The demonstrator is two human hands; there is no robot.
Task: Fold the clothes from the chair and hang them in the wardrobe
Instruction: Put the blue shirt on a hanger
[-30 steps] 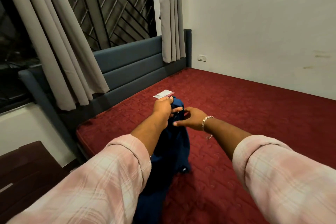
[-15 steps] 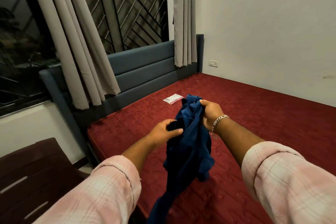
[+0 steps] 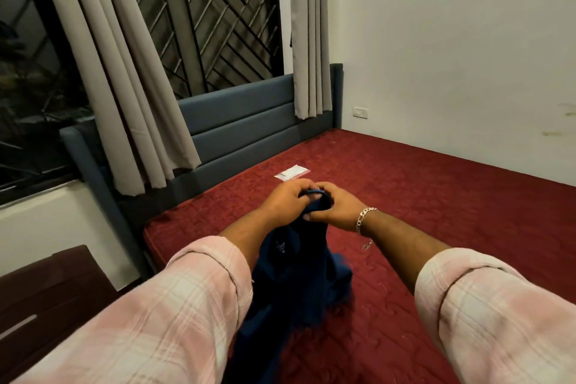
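A dark blue garment (image 3: 296, 277) hangs bunched in the air over the near edge of the red mattress (image 3: 436, 203). My left hand (image 3: 285, 201) grips its top edge from the left. My right hand (image 3: 335, 207), with a silver bracelet on the wrist, grips the same top edge from the right, so both hands meet at the cloth's upper end. The garment's lower part drops out of sight between my pink plaid sleeves. No wardrobe is in view.
A small white and pink packet (image 3: 292, 172) lies on the mattress just beyond my hands. A grey-blue headboard (image 3: 243, 121) and beige curtains (image 3: 131, 81) stand behind. Dark wooden furniture (image 3: 46, 296) is at the lower left. A white wall (image 3: 452, 40) borders the bed.
My left hand has come up from the middle of the cloth to the top edge beside my right hand. The garment hangs longer and less bunched than before.
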